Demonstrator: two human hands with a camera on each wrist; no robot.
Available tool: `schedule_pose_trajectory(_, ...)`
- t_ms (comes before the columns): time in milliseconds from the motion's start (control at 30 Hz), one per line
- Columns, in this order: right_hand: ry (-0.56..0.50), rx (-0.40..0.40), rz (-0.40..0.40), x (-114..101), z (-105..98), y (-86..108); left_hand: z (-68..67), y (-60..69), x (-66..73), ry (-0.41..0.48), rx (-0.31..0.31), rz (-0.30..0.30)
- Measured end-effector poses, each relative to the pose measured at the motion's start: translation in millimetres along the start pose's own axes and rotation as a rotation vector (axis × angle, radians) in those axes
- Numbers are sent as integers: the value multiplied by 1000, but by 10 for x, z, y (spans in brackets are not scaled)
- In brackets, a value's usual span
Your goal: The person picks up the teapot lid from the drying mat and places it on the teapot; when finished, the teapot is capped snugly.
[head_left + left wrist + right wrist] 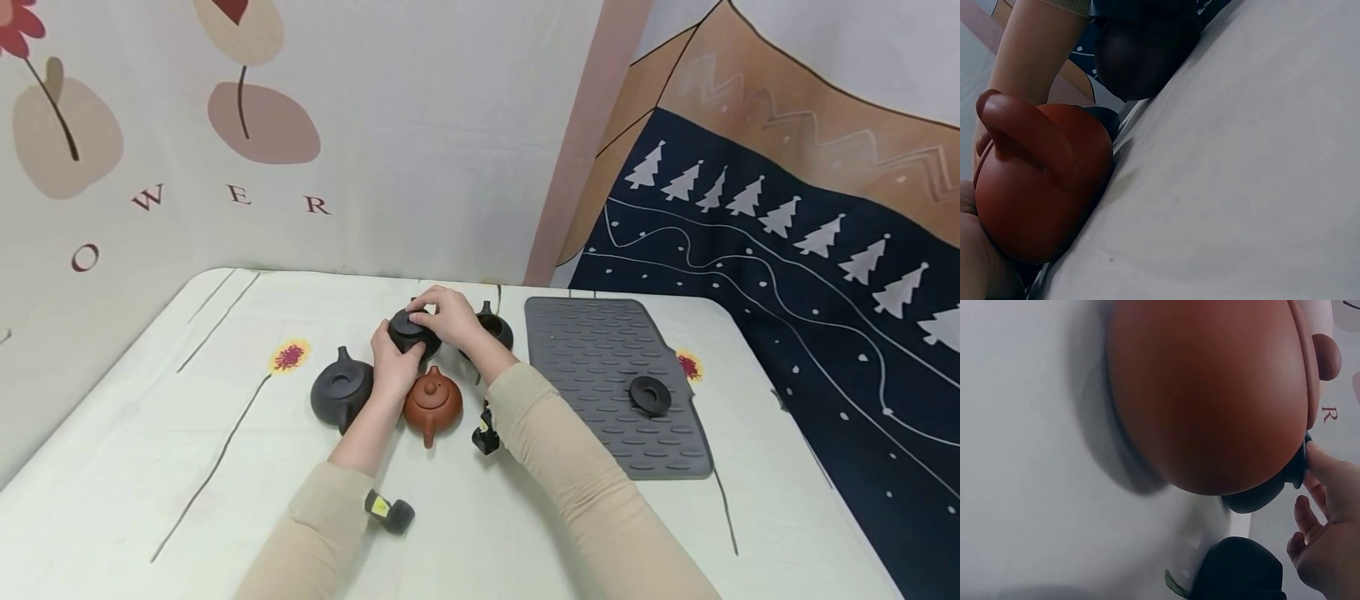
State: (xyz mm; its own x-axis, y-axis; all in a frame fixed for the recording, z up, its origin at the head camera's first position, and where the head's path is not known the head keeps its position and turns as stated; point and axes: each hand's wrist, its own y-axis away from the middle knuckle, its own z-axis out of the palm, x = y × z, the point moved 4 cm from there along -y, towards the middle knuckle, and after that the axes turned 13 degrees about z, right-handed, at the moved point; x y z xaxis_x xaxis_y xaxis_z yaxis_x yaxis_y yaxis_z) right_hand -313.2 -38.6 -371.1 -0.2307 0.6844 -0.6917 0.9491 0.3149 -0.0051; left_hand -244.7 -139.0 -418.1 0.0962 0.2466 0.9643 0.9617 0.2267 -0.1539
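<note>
At the back of the table, a black teapot (pixel 426 350) is gripped by my left hand (pixel 393 367), its thumb and fingers around the body. My right hand (pixel 453 318) pinches the dark lid (pixel 405 327) on top of that pot. The right wrist view shows a fingertip against the lid's edge (pixel 1297 469). In front stands a reddish-brown clay teapot (pixel 432 402) with its lid on, handle toward me. It fills much of both wrist views and partly hides the black pot there.
Left of my left hand sits another black teapot (pixel 339 396). Behind my right wrist stands a dark pot with an open top (pixel 497 327). A round black lid (pixel 649 396) lies on the grey ridged mat (pixel 585 350) to the right. Patterned cloth hangs behind the table.
</note>
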Motion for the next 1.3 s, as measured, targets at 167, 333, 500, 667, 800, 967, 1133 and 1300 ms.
schedule_pose_trajectory(167, 21, 11, 4, -2, 10, 1, 2, 1, 2, 3, -2, -1)
schedule_pose_trajectory(333, 45, 15, 13, 5, 17, 4, 1, 1, 0, 2, 0, -6)
schedule_pose_trajectory(500, 39, -13, 32, 15, 23, 13, 7, 1, -8, -7, -3, -1)
schedule_pose_trajectory(667, 21, -26, 36, 18, 8, 37, 5, 7, -11, -15, 1, -4)
schedule_pose_trajectory(800, -10, -24, 58, 28, -27, 65, 6, 6, -10, -18, -1, -10)
schedule_pose_trajectory(967, -43, -14, 82, 1, -113, 118, 9, 0, -18, -19, -6, -17)
schedule_pose_trajectory(1133, -67, -9, 85, -34, -213, 162, 3, -12, -25, -13, -13, -24)
schedule_pose_trajectory(1300, -96, 9, 78, -53, -305, 216, -3, -5, -23, -14, -14, -28)
